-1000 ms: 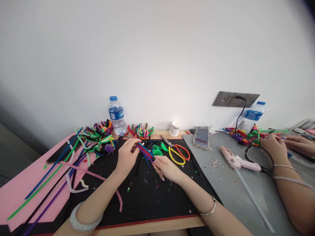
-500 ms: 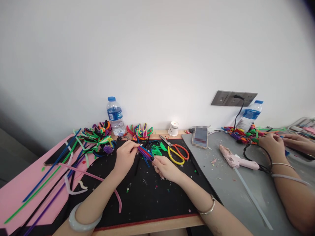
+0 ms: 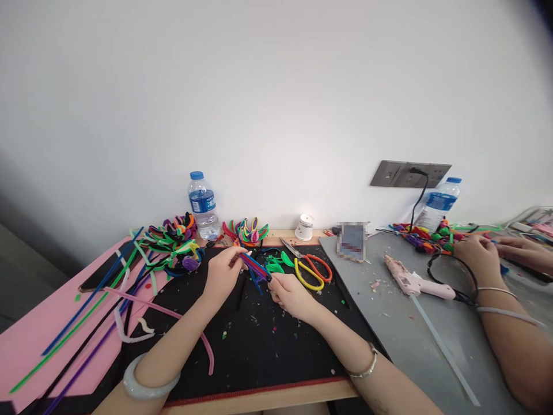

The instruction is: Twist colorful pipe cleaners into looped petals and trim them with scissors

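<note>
Between my two hands, above the black mat [image 3: 254, 357], stretches a small bundle of blue, red and purple pipe cleaners [image 3: 256, 267]. My left hand [image 3: 224, 271] pinches its upper left end. The dark lower right end is gripped by the fingers of my right hand [image 3: 291, 295]. Just behind the bundle lie bent green pipe cleaners [image 3: 276, 263]. Scissors [image 3: 309, 270] with one yellow and one red handle rest to the right of them, blades pointing back toward the wall.
Left, long pipe cleaners [image 3: 78, 323] lie over pink sheets [image 3: 26, 346] and a phone [image 3: 101, 271]. A water bottle [image 3: 203, 204] and a white paper cup [image 3: 305, 227] stand by the wall. Right, a pink glue gun [image 3: 415, 282] lies near a co-worker's hands [image 3: 477, 253].
My left hand has shifted very slightly to the right, and the bundle has turned a little between my fingers. Both hands keep hold of it.
</note>
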`<state>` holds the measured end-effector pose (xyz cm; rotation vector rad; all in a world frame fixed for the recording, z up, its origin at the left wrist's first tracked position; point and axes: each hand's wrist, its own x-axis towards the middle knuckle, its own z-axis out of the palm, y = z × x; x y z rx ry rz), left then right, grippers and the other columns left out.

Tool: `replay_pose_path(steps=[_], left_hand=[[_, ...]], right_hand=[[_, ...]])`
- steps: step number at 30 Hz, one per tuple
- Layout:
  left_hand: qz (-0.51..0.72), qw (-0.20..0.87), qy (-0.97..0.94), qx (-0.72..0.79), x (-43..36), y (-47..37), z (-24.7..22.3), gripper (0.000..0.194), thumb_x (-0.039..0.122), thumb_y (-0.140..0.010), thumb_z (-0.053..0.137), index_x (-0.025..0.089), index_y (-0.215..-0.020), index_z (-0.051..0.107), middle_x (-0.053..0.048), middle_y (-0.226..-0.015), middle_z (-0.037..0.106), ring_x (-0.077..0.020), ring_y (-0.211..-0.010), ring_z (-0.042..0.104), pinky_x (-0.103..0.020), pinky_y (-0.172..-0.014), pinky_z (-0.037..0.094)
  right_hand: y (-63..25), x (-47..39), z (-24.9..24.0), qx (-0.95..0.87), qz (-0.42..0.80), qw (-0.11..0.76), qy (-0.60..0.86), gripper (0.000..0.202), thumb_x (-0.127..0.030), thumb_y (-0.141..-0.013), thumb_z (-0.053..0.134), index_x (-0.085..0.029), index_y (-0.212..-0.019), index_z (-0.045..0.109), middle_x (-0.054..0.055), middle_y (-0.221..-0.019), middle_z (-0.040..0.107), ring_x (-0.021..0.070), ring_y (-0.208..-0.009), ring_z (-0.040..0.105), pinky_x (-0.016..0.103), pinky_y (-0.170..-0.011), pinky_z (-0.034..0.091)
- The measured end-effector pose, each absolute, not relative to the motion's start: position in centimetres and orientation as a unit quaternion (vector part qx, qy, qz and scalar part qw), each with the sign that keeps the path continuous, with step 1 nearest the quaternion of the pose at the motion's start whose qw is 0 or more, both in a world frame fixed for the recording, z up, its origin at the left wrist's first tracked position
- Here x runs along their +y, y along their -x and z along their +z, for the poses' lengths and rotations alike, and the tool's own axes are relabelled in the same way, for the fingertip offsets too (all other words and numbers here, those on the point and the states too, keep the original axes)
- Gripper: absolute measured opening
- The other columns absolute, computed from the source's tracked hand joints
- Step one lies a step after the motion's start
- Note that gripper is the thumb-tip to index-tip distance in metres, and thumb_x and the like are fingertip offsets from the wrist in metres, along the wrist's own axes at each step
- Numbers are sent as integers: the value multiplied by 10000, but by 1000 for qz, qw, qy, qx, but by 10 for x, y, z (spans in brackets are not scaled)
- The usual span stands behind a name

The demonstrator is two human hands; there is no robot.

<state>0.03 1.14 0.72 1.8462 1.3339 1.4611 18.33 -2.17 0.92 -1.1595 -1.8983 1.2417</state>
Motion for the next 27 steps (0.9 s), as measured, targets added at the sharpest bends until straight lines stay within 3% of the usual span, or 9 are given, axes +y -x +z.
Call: replay_pose_path(steps=[3,6,11,18,27], left_hand=[[541,382,-600,449,11,-2,6,269,258,-757,514,170,-1004,572,-31,-751,636,-171,-632,618,-312,-638,504],[559,529,-513,380,7,-9,9,399,297,-759,537,167,-1134,495,-78,-950,627,-199,-812,625,-352,-742,494],[538,667,-432,282,-5,-26,15,337,342,-817,474,135,-1079,514,-138,-1044,609,-231,-962,585,-382,-846,432],[540,656,-425,312,-13,-39,11,367,384,-812,496,170,-1106,448,-112,-994,621,-213,-894,612,-352,-770,456],[550,677,-396,288,-15,-42,13,217,361,-818,501,197,-941,429,-46,-927,605,-179,-811,627,-340,-750,461]], right_hand=[[-185,-19,6,-703,455,318,444,310,-373,-874,284,-188,-635,351,-63,-474,337,71,-420,307,202,-451,246],[-186,-17,4,-703,426,345,454,323,-385,-880,269,-189,-637,351,-61,-468,338,77,-418,319,209,-461,262],[-185,-17,2,-746,339,342,460,344,-361,-896,250,-188,-614,347,-37,-483,388,92,-440,368,221,-473,270],[-181,-25,5,-824,196,254,468,314,-260,-897,280,-165,-672,477,0,-550,467,92,-468,393,225,-490,263],[-180,-29,8,-860,98,179,467,326,-246,-903,253,-155,-738,518,51,-629,560,128,-546,515,239,-520,292]])
